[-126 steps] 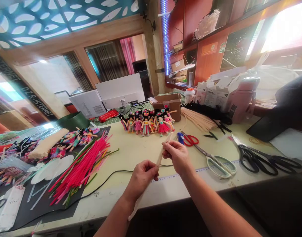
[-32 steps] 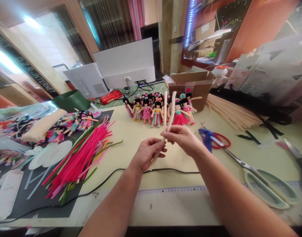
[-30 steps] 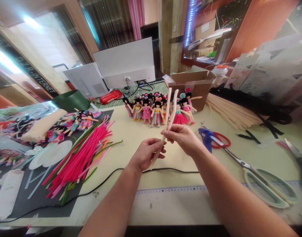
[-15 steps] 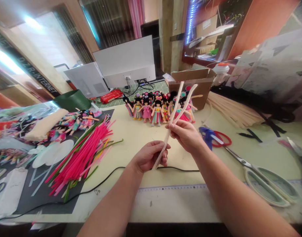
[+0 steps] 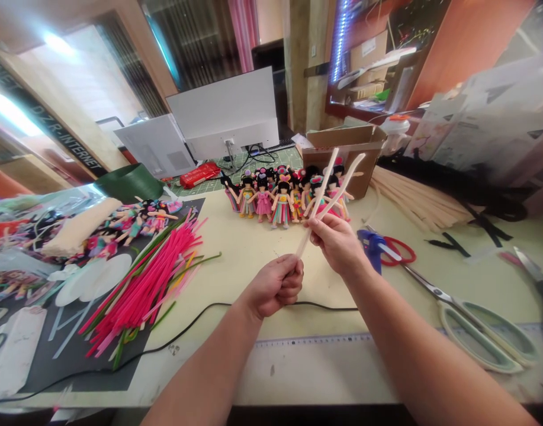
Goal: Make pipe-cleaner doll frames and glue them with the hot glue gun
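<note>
Two pale cream fuzzy strips stretch between my hands, side by side low down and spread apart at their upper ends. My left hand is wrapped in a fist round their lower part, hiding the lower ends. Higher and to the right, my right hand pinches them between thumb and fingers. Behind the strips stands a group of small dolls with black hair and colourful dresses; the strips cover part of those on the right.
Pink and green strips lie at left, near more dolls. At right are a blue glue gun, red-handled scissors, large scissors and cream strips. A cardboard box stands behind; a black cable crosses the table.
My left hand has closed from a looser hold into a fist round the strips, covering their lower ends. My right hand and the strips' upper ends have shifted slightly right.
</note>
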The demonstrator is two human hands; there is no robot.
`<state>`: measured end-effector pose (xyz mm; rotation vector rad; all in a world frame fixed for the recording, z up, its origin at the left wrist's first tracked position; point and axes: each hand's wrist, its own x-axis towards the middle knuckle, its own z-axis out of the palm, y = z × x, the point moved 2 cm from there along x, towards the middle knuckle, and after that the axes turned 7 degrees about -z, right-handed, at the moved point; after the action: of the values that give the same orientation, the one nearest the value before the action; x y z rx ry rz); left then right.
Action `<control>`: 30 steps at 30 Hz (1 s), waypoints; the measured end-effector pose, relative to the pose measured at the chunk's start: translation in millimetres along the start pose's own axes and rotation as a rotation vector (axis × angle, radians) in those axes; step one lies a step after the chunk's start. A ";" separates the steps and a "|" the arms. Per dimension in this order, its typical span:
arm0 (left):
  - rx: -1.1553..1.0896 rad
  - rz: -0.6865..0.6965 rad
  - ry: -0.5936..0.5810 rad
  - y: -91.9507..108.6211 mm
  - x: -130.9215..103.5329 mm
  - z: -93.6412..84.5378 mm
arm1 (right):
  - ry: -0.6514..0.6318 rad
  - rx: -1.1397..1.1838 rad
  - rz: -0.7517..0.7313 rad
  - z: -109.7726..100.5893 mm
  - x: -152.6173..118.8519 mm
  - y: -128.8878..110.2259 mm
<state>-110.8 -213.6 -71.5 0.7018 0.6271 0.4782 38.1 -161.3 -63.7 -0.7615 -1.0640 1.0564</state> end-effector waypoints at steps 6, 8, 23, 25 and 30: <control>0.157 0.108 0.091 -5.3 2.5 4.3 | -0.003 -0.012 0.020 1.2 -1.6 -6.4; 0.265 0.203 0.192 -1.8 3.7 -1.9 | -0.041 -0.066 0.068 5.7 -4.4 -6.9; 0.243 0.523 0.439 11.0 6.2 -23.8 | -0.125 -0.117 0.159 24.0 -16.5 2.4; 0.240 0.521 0.463 11.6 5.9 -24.7 | -0.129 -0.123 0.150 23.2 -16.0 3.1; 0.301 0.523 0.559 13.9 3.9 -29.1 | -0.154 -0.141 0.115 22.7 -16.1 6.7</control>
<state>-130.2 -189.1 -80.4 1.0356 1.0589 1.1012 12.8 -174.0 -67.2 -0.8740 -1.2484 1.1617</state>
